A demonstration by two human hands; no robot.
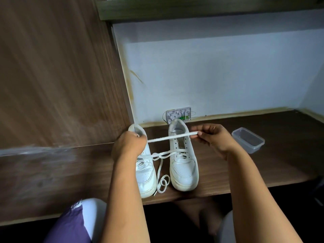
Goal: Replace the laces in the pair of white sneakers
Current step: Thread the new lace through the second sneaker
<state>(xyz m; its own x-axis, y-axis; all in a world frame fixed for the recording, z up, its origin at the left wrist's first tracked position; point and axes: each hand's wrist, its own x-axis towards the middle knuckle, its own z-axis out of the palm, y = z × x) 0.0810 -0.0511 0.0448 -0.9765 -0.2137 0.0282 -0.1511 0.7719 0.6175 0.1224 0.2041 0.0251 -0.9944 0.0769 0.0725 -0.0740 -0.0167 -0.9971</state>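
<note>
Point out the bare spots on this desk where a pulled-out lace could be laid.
Bare wood lies on the desk between the right sneaker and the plastic container, and along the front edge below that container. It is crowded between the two sneakers, where loose lace coils. The left sneaker sits by the side panel.

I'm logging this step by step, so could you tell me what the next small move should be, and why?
Probably feed the end pinched by the right hand into an empty eyelet of the right sneaker: the lace is stretched taut between both hands, the left hand gripping its other end, and the upper eyelets look unlaced.
</note>
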